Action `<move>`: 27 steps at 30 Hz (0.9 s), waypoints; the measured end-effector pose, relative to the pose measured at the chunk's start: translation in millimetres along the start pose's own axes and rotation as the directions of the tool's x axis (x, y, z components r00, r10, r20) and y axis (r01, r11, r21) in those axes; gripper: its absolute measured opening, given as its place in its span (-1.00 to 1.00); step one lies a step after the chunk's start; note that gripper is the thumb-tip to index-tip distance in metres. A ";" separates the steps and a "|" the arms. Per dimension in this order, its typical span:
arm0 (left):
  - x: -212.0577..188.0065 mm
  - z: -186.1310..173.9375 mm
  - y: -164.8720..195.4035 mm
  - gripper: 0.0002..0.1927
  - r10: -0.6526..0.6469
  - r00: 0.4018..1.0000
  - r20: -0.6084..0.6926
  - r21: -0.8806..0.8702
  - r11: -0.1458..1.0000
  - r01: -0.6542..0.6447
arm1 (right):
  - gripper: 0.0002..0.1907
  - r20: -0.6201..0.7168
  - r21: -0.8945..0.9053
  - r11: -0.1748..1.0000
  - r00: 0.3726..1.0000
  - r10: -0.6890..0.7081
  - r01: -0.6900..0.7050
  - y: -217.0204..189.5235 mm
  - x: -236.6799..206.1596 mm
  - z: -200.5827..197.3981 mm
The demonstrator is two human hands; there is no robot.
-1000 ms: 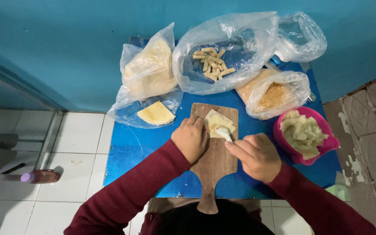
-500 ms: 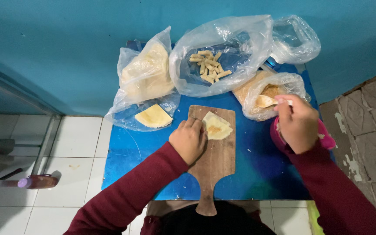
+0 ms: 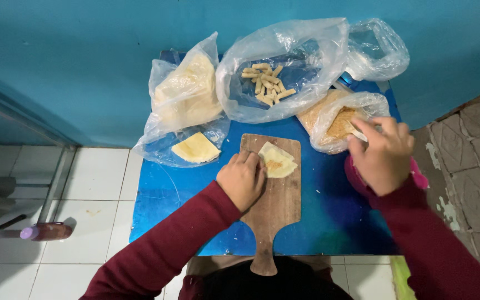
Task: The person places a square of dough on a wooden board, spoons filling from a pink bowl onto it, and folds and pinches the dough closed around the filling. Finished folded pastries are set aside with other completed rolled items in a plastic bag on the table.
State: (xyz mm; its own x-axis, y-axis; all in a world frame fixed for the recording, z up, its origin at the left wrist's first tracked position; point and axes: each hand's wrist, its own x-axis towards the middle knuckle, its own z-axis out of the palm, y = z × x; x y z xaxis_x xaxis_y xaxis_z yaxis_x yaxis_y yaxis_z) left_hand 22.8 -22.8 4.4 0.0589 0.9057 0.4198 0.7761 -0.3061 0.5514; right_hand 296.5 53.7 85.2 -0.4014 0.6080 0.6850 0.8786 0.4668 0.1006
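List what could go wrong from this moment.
The right hand reaches into the bag of crumbs over the pink bowl, so crumbs may scatter or a sleeve may knock the bowl. The left hand holds only one edge of the folded wrapper, so its filling might slip out.

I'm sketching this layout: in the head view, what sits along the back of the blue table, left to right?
Clear plastic bag of pale yellow sheets → clear plastic bag of small tan sticks → clear plastic bag of orange-brown crumbs, with the right hand at it.
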 end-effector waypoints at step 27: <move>1.7 6.1 9.5 -0.75 0.089 0.995 -0.054 -0.213 0.972 -0.099 | -0.64 0.503 0.690 0.559 0.860 0.089 -0.461 -78.4 -36.0 49.9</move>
State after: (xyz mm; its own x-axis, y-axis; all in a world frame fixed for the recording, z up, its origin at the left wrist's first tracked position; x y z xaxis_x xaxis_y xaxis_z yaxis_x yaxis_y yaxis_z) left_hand 34.1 -22.4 5.9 0.0941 0.8578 0.5052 0.6147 -0.4492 0.6483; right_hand 229.1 27.4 16.6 -0.3974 0.8870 0.2353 0.4974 0.4237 -0.7570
